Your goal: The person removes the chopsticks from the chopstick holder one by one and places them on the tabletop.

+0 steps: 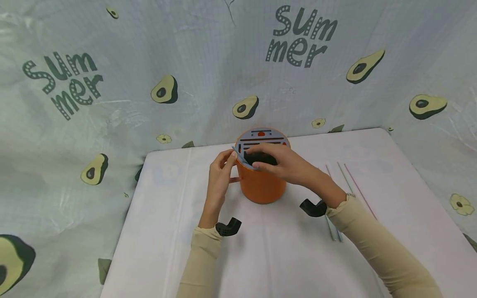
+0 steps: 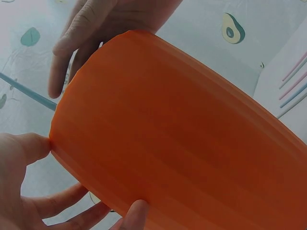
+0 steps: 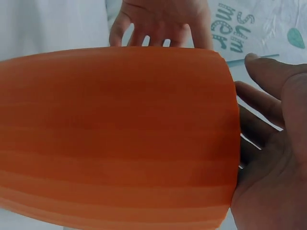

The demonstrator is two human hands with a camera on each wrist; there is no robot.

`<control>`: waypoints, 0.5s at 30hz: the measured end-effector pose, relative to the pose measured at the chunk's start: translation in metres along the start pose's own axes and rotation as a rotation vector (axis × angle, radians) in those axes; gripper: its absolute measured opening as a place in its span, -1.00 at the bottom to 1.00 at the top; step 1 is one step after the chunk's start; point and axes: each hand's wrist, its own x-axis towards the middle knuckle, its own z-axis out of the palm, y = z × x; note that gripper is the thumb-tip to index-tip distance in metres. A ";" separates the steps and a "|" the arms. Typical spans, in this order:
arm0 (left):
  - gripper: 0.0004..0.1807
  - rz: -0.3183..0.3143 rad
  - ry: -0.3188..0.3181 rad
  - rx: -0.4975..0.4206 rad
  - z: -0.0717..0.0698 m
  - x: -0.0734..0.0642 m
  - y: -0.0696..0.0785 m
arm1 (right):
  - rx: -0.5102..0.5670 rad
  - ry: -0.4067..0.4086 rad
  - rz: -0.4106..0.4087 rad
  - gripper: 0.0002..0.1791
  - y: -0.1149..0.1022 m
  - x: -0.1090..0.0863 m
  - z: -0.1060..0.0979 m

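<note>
An orange bucket (image 1: 262, 186) stands on the table, with a grey slotted plate (image 1: 262, 133) across the back of its top and a dark opening in front. My left hand (image 1: 220, 169) grips the rim at the left, its thumb at the edge and its fingers (image 2: 72, 199) along the side. Over the opening, my right hand (image 1: 285, 163) reaches in with loosely bent fingers; some fingertips are hidden. A thin blue-grey stick (image 2: 29, 92) juts out past the rim between the hands. In the right wrist view, the right thumb lies close to that stick (image 3: 266, 57).
Several thin coloured sticks (image 1: 344, 176) lie on the white table (image 1: 167, 215) at the right, partly under my right forearm. Behind the table hangs a patterned cloth (image 1: 208, 62) with avocados and lettering.
</note>
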 end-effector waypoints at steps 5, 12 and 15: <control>-0.56 0.001 0.003 0.004 0.001 0.000 0.001 | -0.069 -0.052 0.013 -0.55 0.000 0.004 0.002; -0.56 -0.001 0.001 -0.004 0.001 0.001 0.001 | -0.105 -0.061 0.035 -0.57 -0.002 0.004 0.003; -0.56 0.000 0.002 -0.003 0.001 0.001 0.000 | -0.108 -0.055 0.033 -0.60 -0.003 0.005 0.005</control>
